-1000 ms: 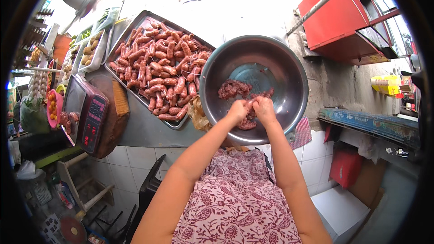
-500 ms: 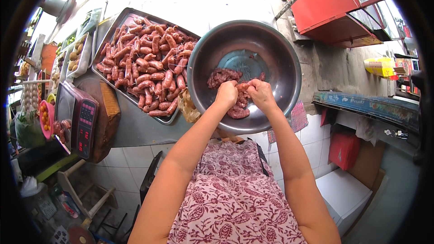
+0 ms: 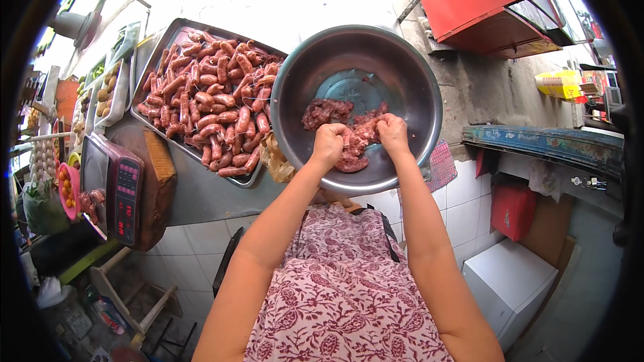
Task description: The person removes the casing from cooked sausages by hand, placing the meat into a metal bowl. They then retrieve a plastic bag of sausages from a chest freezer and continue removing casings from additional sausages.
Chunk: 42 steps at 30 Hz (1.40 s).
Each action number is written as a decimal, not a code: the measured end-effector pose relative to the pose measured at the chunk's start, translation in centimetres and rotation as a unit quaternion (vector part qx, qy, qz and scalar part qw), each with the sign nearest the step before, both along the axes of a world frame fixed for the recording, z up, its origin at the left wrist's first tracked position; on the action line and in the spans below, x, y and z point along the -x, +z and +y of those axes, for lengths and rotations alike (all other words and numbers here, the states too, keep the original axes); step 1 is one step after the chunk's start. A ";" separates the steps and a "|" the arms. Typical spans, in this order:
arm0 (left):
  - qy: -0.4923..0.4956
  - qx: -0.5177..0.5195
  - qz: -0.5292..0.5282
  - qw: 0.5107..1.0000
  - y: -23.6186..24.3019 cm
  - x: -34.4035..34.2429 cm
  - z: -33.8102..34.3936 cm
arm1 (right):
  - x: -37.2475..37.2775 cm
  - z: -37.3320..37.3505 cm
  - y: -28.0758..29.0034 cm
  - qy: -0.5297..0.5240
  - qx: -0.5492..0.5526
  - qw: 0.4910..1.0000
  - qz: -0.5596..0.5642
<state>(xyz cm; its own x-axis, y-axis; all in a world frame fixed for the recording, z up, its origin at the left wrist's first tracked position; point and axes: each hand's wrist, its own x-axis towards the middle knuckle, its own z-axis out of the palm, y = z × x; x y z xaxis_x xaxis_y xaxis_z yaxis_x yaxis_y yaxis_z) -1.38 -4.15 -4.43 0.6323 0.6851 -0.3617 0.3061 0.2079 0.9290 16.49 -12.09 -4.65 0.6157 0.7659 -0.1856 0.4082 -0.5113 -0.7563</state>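
A wide metal bowl point(image 3: 300, 70) stands in front of me, and both my hands are inside it. My left hand point(image 3: 329, 143) is closed, its fingers curled at the edge of the raw minced meat point(image 3: 365, 131). My right hand point(image 3: 394, 133) is also closed, pinching the other end of that meat. The reddish stretch of meat lies between my two fists; whether it has a casing cannot be made out. Beside my left hand a darker lump of mince point(image 3: 327, 114) rests on the bowl's bottom, and another lump point(image 3: 351, 162) sits nearer me.
Left of the bowl, a metal tray point(image 3: 190, 25) is heaped with tied raw sausages point(image 3: 218, 94). A crumpled brown bag point(image 3: 275, 161) lies between them. Further left are a digital scale point(image 3: 126, 194) and a wooden block point(image 3: 158, 181). A red metal cabinet point(image 3: 463, 0) stands at the far right.
My hands have drawn apart, the right one moving outward, and more loose meat shows between them. The whole view has shifted slightly.
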 end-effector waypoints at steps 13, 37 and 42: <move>-0.110 0.026 -0.134 0.984 3.5 -0.5 2.5 | 2.7 1.9 9.5 0.290 -0.076 0.945 -0.135; -0.046 -0.167 0.027 0.984 1.9 0.5 0.6 | -4.1 8.6 7.8 0.053 -0.036 0.961 -0.268; -0.086 -0.270 0.223 0.933 3.1 4.0 -0.4 | -1.8 14.4 12.6 0.133 -0.175 0.975 -0.045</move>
<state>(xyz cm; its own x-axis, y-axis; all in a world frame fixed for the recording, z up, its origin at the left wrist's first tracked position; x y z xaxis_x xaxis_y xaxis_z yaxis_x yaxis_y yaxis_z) -5.41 -4.52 -1.37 0.6186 0.7460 -0.2467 0.6733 -0.3414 0.6558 18.32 2.36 7.95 0.3887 0.9072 0.1610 0.5642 -0.0962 -0.8200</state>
